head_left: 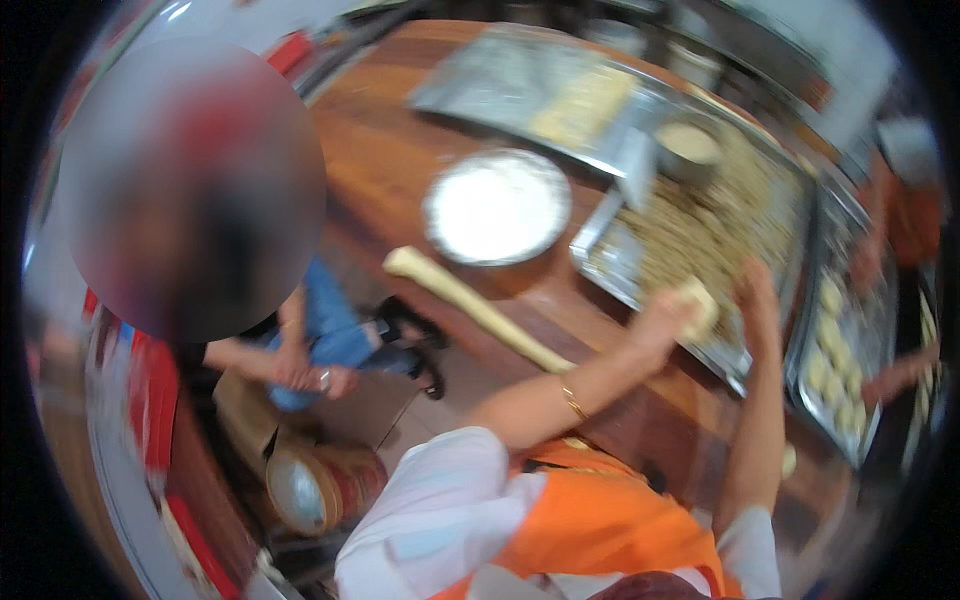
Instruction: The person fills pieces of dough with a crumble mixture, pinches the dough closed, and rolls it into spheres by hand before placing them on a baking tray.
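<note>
My left hand is closed around a flattened piece of pale dough above the near edge of a metal tray. Crumbly tan filling is heaped in that tray. Just right of the dough, my right hand hovers at the filling's near right side; its fingers are smeared by motion. A long rope of pale dough stretches along the wooden table to the left of my forearm.
A bowl of white flour stands left of the tray. A round container sits in the filling. Rows of dough balls lie in a second tray, where another person's hand reaches in. Someone sits at left by a tub.
</note>
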`<state>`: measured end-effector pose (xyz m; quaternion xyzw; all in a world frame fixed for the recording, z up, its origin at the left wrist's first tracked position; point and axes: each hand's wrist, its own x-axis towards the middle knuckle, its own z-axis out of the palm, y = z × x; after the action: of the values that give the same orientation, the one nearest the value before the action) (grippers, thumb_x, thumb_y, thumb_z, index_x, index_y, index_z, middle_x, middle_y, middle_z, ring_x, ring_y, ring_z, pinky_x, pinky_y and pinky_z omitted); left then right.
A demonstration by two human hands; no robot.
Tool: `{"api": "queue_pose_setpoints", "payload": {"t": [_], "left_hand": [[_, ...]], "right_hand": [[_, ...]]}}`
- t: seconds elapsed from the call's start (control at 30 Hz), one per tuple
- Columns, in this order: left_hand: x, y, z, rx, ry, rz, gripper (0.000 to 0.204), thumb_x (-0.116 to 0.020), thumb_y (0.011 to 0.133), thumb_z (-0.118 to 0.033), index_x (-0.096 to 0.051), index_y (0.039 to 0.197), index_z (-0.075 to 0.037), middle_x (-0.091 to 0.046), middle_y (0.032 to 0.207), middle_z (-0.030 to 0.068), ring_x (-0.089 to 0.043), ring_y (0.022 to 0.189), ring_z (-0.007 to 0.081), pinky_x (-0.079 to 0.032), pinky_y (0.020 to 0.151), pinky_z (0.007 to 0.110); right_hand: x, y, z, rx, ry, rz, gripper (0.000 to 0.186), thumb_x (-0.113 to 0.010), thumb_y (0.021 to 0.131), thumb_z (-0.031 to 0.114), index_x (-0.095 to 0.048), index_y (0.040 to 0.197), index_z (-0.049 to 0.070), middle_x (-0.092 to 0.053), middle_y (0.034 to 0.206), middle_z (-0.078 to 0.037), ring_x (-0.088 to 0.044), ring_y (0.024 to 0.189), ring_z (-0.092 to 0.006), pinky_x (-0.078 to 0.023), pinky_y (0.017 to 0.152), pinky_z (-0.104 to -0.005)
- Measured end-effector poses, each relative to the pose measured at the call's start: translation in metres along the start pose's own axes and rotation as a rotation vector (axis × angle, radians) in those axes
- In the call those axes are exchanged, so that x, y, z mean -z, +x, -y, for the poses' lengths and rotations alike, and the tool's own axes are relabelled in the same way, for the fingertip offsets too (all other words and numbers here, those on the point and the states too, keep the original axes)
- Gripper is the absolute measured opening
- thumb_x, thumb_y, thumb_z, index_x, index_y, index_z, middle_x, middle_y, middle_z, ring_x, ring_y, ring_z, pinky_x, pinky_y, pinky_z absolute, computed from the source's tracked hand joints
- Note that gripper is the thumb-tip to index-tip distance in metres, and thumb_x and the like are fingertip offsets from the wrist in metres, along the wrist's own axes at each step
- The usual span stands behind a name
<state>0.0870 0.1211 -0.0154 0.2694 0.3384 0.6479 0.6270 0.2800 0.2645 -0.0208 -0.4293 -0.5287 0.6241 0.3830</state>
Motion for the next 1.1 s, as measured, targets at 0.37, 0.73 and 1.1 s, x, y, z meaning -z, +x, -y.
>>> {"api": "queue_pose_setpoints", "payload": {"t": [0.37,0.73,1.1], "left_hand": [[-0.051,0.039,-0.027,0.129,-0.318,-0.063,0.041,-0.031,0.111,-0.026,-0.044,0.137,0.003,-0.056,0.133,0.0156,-0.055,0.124,0.0244,-0.047,0.104,0.041],[-0.038,0.034,-0.01,-0.017,-0.202,-0.048,0.022,-0.054,0.104,-0.015,-0.056,0.121,0.0,-0.065,0.106,0.0051,-0.064,0.088,0.0105,-0.054,0.074,0.025],[-0.043,0.029,-0.012,-0.056,0.074,-0.145,0.037,-0.044,0.108,-0.018,-0.045,0.14,0.001,-0.061,0.121,0.0127,-0.062,0.104,0.0167,-0.055,0.088,0.032]], "right_hand": [[-0.088,-0.065,0.053,0.867,-0.994,-0.181,0.044,-0.068,0.087,0.008,-0.06,0.13,0.013,-0.063,0.129,-0.01,-0.058,0.11,-0.0366,-0.033,0.109,-0.0535],[-0.085,-0.069,0.053,0.593,-0.586,-0.152,0.026,-0.077,0.079,-0.001,-0.068,0.102,0.002,-0.062,0.089,-0.01,-0.062,0.071,-0.0221,-0.052,0.064,-0.0316],[-0.086,-0.072,0.041,0.631,-0.762,-0.148,0.034,-0.076,0.077,-0.002,-0.065,0.108,0.002,-0.064,0.1,-0.012,-0.067,0.083,-0.0231,-0.056,0.073,-0.0327]]}}
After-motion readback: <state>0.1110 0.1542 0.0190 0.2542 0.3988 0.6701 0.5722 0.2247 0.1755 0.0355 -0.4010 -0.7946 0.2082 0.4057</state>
